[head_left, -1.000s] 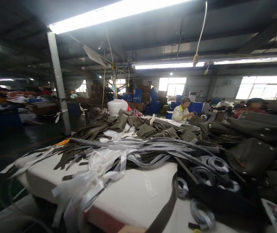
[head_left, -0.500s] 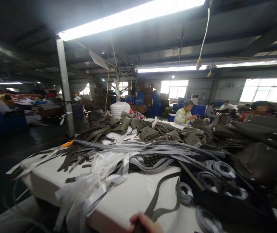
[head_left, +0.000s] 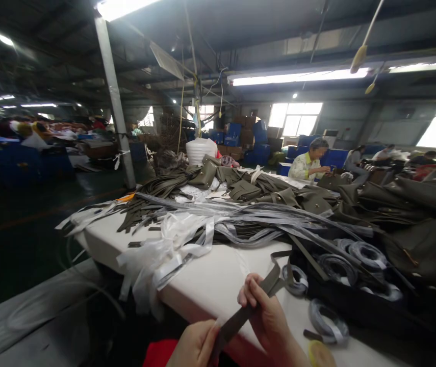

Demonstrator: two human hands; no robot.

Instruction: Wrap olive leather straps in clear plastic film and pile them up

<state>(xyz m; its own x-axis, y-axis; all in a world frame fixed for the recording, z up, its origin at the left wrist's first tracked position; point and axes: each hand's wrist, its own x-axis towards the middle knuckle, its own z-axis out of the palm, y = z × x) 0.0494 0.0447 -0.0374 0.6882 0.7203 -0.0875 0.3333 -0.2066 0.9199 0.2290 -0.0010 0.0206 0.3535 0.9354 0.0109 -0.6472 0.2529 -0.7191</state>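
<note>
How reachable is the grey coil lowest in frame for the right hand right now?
Probably yes: the grey coil lies just to the right of the right hand, with nothing visible covering it. That hand is gripping the dark strap, though, so it would likely need to let go first.

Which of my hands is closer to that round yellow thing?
Right. In the picture, your right hand, holding the dark strap, is up and left of the round yellow thing; your left hand, also on the strap, lies farther left.
</note>
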